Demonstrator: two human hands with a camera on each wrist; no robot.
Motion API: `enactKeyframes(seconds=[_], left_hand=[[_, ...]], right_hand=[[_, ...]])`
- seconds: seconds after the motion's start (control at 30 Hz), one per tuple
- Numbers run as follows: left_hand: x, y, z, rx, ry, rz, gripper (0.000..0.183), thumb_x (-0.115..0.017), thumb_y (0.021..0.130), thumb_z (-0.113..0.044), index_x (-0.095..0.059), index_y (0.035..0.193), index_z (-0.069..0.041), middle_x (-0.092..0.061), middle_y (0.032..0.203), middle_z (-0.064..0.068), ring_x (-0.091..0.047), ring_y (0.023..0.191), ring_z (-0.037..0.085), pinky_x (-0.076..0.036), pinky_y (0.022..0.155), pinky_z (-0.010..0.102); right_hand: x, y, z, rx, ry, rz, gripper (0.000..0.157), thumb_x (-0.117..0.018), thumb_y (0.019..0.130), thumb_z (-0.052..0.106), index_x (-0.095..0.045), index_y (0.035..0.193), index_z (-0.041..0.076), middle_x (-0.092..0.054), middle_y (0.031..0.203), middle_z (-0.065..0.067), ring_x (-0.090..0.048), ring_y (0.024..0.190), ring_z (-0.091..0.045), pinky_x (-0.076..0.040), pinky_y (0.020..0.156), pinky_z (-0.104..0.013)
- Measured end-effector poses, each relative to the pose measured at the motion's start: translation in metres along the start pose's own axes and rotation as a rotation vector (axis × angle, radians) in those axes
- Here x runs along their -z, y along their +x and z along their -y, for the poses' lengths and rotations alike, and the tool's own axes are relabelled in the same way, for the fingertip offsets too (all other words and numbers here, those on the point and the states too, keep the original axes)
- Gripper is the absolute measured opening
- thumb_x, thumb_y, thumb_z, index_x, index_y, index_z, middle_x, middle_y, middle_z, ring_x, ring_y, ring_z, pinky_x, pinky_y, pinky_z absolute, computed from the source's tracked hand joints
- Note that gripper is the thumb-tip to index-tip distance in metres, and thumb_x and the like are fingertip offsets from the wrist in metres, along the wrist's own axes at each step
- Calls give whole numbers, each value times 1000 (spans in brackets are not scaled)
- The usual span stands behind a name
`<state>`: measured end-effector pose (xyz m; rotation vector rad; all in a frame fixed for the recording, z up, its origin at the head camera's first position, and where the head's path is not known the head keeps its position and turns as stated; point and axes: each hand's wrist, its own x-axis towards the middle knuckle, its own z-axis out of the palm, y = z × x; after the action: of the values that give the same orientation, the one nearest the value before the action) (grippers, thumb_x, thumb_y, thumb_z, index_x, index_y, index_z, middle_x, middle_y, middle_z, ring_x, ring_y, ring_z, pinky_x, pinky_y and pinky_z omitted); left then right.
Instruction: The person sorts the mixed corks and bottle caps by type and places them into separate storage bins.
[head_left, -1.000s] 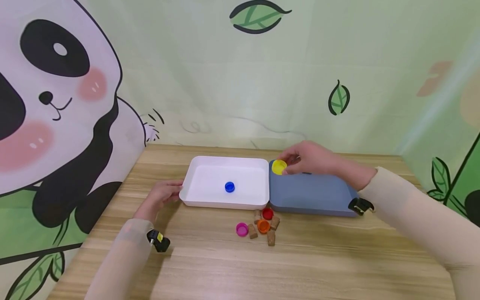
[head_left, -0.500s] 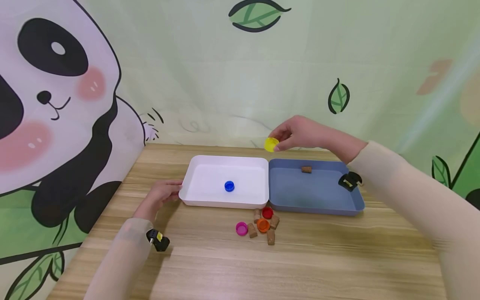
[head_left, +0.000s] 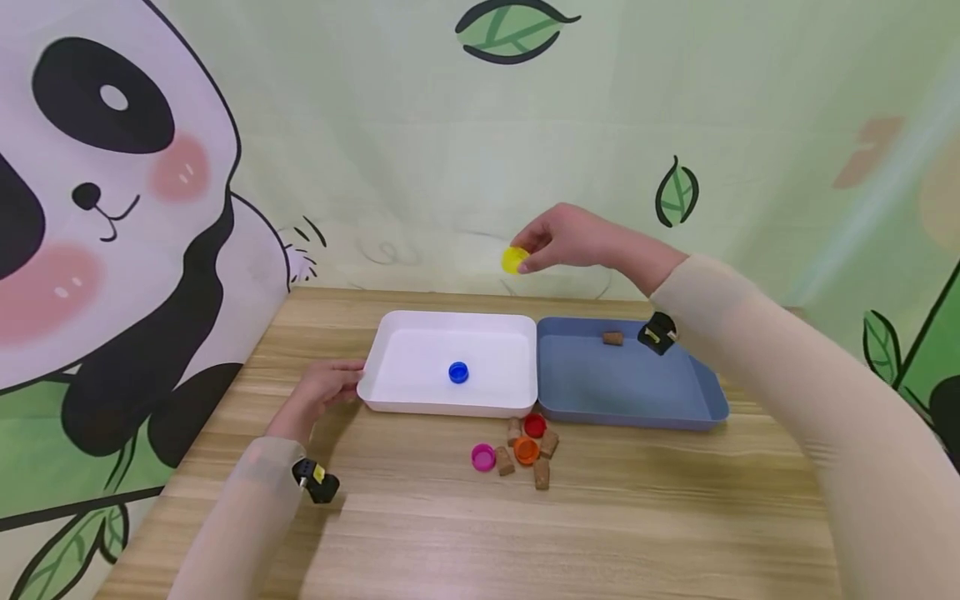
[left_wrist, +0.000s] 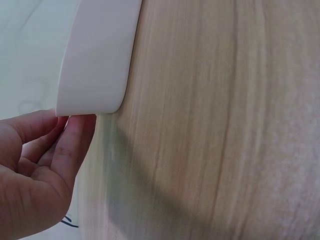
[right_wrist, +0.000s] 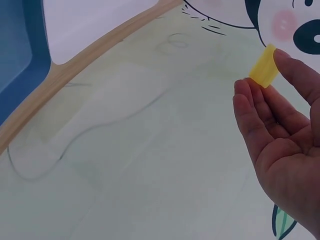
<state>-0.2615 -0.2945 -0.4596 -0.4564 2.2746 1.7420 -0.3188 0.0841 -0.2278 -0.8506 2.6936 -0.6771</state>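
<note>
In the head view my right hand (head_left: 566, 236) pinches a yellow bottle cap (head_left: 514, 260) between thumb and fingers, raised above the table's back edge, in front of the backdrop. The right wrist view shows the yellow cap (right_wrist: 264, 66) edge-on at the fingertips. My left hand (head_left: 324, 392) touches the outside of the left end of a white tray (head_left: 412, 400); close up, its fingertips (left_wrist: 82, 122) meet the end wall and rim. A blue bottle cap (head_left: 458, 372) lies inside the white tray. To the right is a blue-grey tray (head_left: 630, 383) with one cork (head_left: 612, 338) at its back.
Before the trays, several corks (head_left: 542, 474) lie loose on the wooden table (head_left: 420, 525), among a pink cap (head_left: 483, 457), an orange cap (head_left: 527, 450) and a red cap (head_left: 535, 425). Behind the table hangs a green fabric backdrop (head_left: 420, 167) with a panda print.
My right hand has lifted the yellow cap up and leftward, away from the blue-grey tray's back left corner, uncovering the cork there. The left hand stays against the white tray.
</note>
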Motion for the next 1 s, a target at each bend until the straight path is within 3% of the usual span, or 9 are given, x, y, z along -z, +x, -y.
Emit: enactKeyframes(seconds=[0.2,0.43,0.63,1.0], left_hand=[[-2,0,0,12,9,2,47,-60,101,-5,-49,144,12,-71,121,17,-63,72,1,-58,69,16],[0,-1,-2,-3,20,12,48,-58,102,-5,-48,145,12,-72,116,11,-62,74,1,-57,70,16],[0,-3,-3,-6,22,9,47,-58,101,-4,-48,144,13,-69,123,17,-63,76,1,-58,72,15],[2,-3,-2,-12,12,3,46,-59,101,-4,-49,143,13,-73,109,8,-63,73,0,-58,70,16]], right_hand=[[-2,19,1,-18,-13,-2,38,-70,97,16,-68,132,1,-72,123,-19,-62,106,-29,-54,98,-37],[-9,41,1,-20,-24,-15,39,-69,97,16,-67,131,-1,-71,124,-20,-60,103,-26,-52,93,-33],[-20,58,1,-41,6,-11,40,-70,96,15,-66,133,-1,-71,127,-21,-60,105,-26,-53,97,-33],[-41,80,-4,-81,51,-8,39,-70,97,14,-66,132,-2,-69,129,-20,-60,109,-27,-52,106,-37]])
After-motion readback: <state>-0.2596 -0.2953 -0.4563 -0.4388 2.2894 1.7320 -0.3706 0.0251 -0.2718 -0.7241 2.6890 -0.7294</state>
